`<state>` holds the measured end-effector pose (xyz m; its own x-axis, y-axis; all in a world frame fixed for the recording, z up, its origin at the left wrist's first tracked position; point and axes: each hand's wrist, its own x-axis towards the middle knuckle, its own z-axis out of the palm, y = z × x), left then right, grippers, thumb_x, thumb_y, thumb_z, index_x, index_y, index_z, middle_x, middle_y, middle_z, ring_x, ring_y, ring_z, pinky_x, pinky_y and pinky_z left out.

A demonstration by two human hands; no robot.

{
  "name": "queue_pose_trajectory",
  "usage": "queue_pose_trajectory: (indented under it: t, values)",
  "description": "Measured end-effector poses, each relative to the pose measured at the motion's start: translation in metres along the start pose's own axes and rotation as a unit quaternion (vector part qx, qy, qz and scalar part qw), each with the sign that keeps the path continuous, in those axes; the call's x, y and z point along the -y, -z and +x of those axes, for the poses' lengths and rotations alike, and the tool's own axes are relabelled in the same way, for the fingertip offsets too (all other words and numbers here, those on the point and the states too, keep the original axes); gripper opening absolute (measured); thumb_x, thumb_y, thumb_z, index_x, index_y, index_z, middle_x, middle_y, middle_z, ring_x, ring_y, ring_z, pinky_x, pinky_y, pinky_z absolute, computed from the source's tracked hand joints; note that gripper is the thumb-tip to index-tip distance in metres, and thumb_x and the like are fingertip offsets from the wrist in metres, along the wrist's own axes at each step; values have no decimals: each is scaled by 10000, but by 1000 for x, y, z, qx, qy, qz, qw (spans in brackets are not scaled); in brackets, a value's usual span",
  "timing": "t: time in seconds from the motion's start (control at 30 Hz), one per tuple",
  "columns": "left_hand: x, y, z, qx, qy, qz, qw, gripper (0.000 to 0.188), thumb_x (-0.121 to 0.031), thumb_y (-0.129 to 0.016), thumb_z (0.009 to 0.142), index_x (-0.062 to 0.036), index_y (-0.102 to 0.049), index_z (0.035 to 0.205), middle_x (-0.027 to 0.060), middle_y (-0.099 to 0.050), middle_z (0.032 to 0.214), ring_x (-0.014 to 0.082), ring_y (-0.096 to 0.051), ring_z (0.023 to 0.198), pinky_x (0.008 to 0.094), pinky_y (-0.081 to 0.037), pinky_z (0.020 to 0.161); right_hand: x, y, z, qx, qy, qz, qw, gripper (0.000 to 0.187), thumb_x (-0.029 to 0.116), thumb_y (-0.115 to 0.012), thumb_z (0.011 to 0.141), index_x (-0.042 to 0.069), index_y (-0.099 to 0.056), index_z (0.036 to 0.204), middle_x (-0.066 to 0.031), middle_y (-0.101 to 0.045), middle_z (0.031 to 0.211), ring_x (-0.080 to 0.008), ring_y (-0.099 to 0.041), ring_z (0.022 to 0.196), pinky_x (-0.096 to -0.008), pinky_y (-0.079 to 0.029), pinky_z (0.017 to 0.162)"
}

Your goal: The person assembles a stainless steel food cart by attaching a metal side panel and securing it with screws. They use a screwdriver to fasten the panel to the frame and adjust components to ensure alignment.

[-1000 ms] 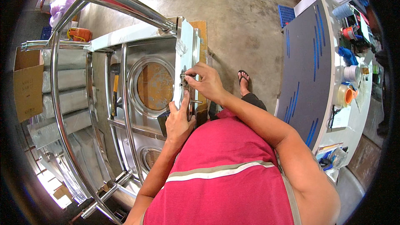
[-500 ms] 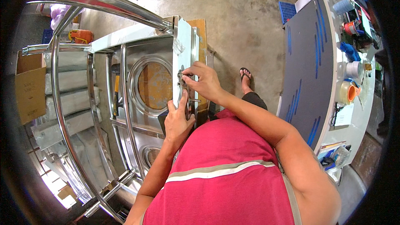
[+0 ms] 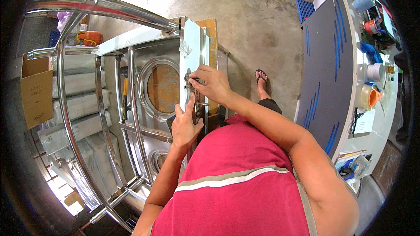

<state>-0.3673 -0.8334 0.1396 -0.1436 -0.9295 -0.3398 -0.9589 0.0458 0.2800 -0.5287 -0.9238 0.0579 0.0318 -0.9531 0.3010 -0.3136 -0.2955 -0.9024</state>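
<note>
The right hand [image 3: 213, 84] reaches in from the right with its fingers pinched together on a small metal lock fitting [image 3: 191, 80] set into the narrow edge of a stainless steel gate frame [image 3: 192, 48], while the left hand [image 3: 185, 124] lies just below it, palm against the same edge and fingers stretched upward along the metal, open rather than gripping. The two hands sit close together but do not touch. The edge strip is wrapped in pale protective film (wrinkled near the top). Left of the hands, the frame carries a polished steel ring [image 3: 161, 88] framing a brownish panel, and vertical steel bars [image 3: 133, 118] run down beside it. A curved steel tube [image 3: 100, 4] arcs over the top of the work. A cardboard box [image 3: 37, 89] stands far to the left, and a sandalled foot [image 3: 261, 81] rests on the concrete floor [image 3: 253, 22]. A workbench [image 3: 372, 118] on the right holds tape rolls [image 3: 369, 97] and clutter.
</note>
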Motion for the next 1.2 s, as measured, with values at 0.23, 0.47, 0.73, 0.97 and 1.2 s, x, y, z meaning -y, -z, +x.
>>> queue_pose_trajectory:
  t: [0.23, 0.47, 0.73, 0.97, 1.2]
  values:
    - [-1, 1, 0, 7, 8, 10, 1000, 952, -166, -800, 778, -248, -338, 1606, 271, -480, 1240, 492, -666, 933, 526, -567, 813, 1, 3, 3, 13, 34, -32, 999, 159, 262, -691, 929, 110, -736, 929, -53, -645, 870, -306, -679, 726, -437, -554, 632]
    - [-2, 0, 0, -4, 11, 9, 1000, 929, -162, -791, 774, -244, -362, 1594, 261, -483, 1243, 483, -670, 934, 524, -570, 818, -1, 3, 6, 53, 111, -129, 984, 142, 239, -684, 928, 101, -669, 901, -72, -611, 825, -307, -678, 692, -437, -549, 591]
    - [-4, 0, 0, 7, 40, -6, 999, 939, -157, -770, 761, -247, -352, 1597, 258, -500, 1185, 492, -659, 916, 546, -562, 839, -3, -11, -1, -14, 90, -118, 989, 172, 269, -718, 918, 112, -662, 960, -78, -609, 843, -315, -662, 654, -450, -543, 564]
    - [-1, -4, 0, -20, 22, 0, 1000, 891, -156, -759, 767, -258, -398, 1574, 246, -496, 1180, 476, -673, 901, 535, -573, 784, -1, -6, 0, 16, 83, -135, 987, 152, 255, -707, 927, 121, -671, 987, -80, -614, 861, -319, -663, 659, -448, -542, 562]
    - [0, -4, -2, -29, 14, -9, 999, 871, -155, -742, 778, -260, -403, 1574, 252, -495, 1192, 478, -676, 906, 537, -576, 770, 1, 1, 4, 48, 83, -121, 988, 191, 256, -708, 924, 129, -681, 1064, -80, -625, 865, -319, -683, 707, -452, -555, 596]
